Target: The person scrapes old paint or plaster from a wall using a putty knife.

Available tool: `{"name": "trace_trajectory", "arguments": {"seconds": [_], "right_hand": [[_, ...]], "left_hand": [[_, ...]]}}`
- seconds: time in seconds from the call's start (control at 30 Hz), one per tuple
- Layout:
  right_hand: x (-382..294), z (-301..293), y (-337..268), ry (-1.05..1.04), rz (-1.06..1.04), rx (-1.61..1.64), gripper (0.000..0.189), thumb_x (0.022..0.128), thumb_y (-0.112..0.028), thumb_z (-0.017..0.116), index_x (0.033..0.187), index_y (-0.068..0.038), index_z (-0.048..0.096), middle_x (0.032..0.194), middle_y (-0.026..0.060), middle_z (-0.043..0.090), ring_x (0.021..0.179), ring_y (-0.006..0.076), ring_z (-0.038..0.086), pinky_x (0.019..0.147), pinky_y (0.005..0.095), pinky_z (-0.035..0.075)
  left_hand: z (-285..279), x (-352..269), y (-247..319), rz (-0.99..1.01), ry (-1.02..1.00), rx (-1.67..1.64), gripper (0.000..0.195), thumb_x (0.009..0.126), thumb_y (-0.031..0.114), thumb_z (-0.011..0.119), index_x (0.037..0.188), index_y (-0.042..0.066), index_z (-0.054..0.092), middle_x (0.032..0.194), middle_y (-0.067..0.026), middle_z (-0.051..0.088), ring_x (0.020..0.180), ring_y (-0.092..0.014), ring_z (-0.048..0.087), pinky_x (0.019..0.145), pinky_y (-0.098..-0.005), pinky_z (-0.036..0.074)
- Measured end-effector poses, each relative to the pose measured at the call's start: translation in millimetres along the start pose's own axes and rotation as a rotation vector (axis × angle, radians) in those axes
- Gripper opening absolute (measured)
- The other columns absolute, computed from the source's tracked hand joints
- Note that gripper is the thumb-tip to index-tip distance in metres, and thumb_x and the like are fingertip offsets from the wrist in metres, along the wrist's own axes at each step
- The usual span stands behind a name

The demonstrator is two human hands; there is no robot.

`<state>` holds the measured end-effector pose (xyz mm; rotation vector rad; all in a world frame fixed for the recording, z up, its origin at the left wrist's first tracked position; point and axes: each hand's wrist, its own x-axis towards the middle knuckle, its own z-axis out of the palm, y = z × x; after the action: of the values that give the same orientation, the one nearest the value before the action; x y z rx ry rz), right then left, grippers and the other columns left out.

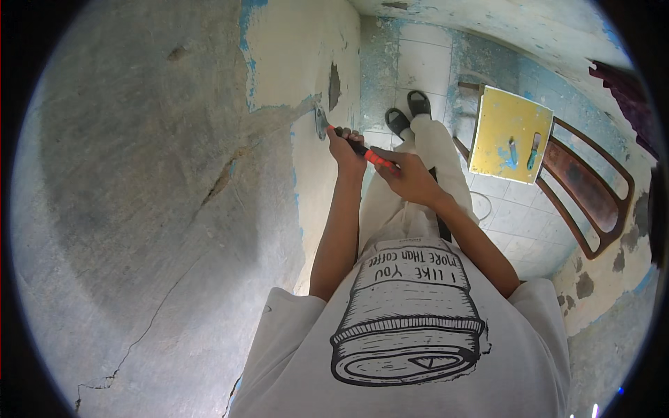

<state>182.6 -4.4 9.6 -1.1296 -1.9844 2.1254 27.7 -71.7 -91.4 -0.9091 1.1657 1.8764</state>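
Observation:
Both of my hands grip one scraper (pixel 321 124) with a metal blade and a red and black handle. My left hand (pixel 349 151) holds it close to the blade. Farther back, my right hand (pixel 410 175) is closed around the red end of the handle. The blade lies against the wall (pixel 308 157) on the left, beside the edge between cream paint and bare grey plaster. A dark chipped patch (pixel 334 86) shows in the paint just beyond the blade. Cream and blue paint remnants border the bare plaster.
At the right a wooden chair (pixel 585 188) carries a yellow board (pixel 507 120) with two small scraping tools (pixel 533 151) on it. A crack (pixel 157 313) runs down the left wall. My sandaled feet (pixel 407 112) stand on the tiled floor (pixel 424 57). Dark red cloth (pixel 624 99) hangs at the upper right.

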Motion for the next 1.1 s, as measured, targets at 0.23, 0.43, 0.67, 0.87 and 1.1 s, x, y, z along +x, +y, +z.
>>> {"name": "trace_trajectory", "arguments": {"seconds": [0.23,0.43,0.67,0.87,1.1], "right_hand": [[-6,13,-25,0.058,-0.12,-0.113,0.032,0.085,-0.009,0.057,0.116,-0.002,0.062,0.065,0.0221,0.057,0.057,0.0343,0.058,0.058,0.04,0.046],[18,23,-14,0.044,-0.087,-0.176,0.034,0.084,-0.006,0.056,0.117,-0.002,0.06,0.065,0.0234,0.057,0.059,0.0375,0.059,0.057,0.0414,0.046],[16,21,-20,0.091,-0.124,-0.131,0.03,0.082,-0.005,0.056,0.112,0.0,0.06,0.065,0.0244,0.057,0.06,0.0402,0.059,0.057,0.0432,0.046],[13,8,-20,0.013,-0.101,-0.16,0.022,0.081,-0.004,0.059,0.101,0.001,0.061,0.064,0.0231,0.057,0.061,0.041,0.057,0.059,0.045,0.045],[18,-1,-9,0.048,-0.075,-0.135,0.023,0.081,-0.005,0.059,0.103,0.002,0.061,0.068,0.0227,0.059,0.062,0.0402,0.059,0.059,0.0455,0.045]], "left_hand": [[-2,-8,12,-0.052,-0.007,-0.017,0.028,0.098,0.025,0.043,0.073,0.012,0.039,0.056,0.0013,0.033,0.045,-0.01,0.034,0.036,-0.02,0.032],[-1,25,9,-0.051,0.006,0.018,0.035,0.101,0.029,0.039,0.072,0.01,0.037,0.056,0.0013,0.032,0.044,-0.009,0.031,0.036,-0.0203,0.031],[1,22,11,-0.059,-0.014,0.058,0.032,0.098,0.03,0.042,0.073,0.011,0.035,0.057,0.0012,0.032,0.045,-0.009,0.031,0.037,-0.0209,0.03],[-4,20,8,-0.063,0.076,0.056,0.032,0.096,0.028,0.043,0.07,0.011,0.036,0.054,0.002,0.031,0.042,-0.009,0.031,0.035,-0.0211,0.029],[4,23,-4,-0.017,0.059,0.164,0.037,0.098,0.042,0.041,0.078,0.012,0.037,0.059,0.001,0.034,0.044,-0.01,0.033,0.038,-0.0233,0.03]]}}
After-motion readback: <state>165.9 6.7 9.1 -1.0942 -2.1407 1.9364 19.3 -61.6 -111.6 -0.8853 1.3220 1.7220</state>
